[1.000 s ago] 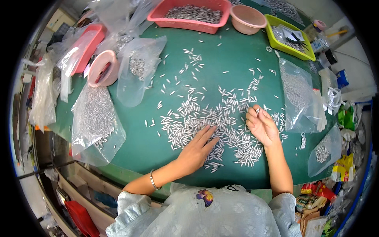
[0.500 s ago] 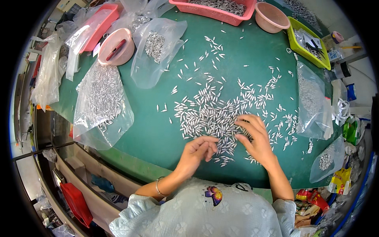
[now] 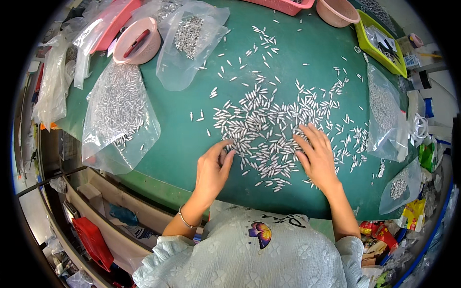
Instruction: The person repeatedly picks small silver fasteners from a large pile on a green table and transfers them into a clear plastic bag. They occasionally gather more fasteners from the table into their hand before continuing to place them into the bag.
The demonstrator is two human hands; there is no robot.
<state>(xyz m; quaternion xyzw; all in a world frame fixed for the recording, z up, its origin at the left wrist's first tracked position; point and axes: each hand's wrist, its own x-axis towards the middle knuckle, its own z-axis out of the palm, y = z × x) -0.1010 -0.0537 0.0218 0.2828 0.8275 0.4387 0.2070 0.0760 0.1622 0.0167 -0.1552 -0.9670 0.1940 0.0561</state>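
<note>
A loose spread of small silver spindle-shaped metal pieces (image 3: 273, 158) covers the middle of the green tabletop (image 3: 173, 129). At its near left edge is my left hand (image 3: 213, 168), fingers curved and thumb apart, the fingertips touching the outermost pieces. My right hand (image 3: 318, 158) rests on the right side of the spread with its fingers parted, fingertips down among the pieces. I see nothing gripped in either hand. More such pieces lie scattered singly toward the far side and the right.
On the left lies a clear bag (image 3: 117, 115) full of similar pieces, a pink bowl (image 3: 139, 43) with a red-handled tool behind it. Another bag (image 3: 189, 38) holds small metal parts. Far right stand a pink basin (image 3: 336, 12) and a yellow-green tray (image 3: 382, 45); bags (image 3: 384, 113) line the right edge.
My hands have moved apart: the left went left and opened, the right shifted slightly right. The heap between them is flatter and more spread out. The whole view has tilted slightly.
</note>
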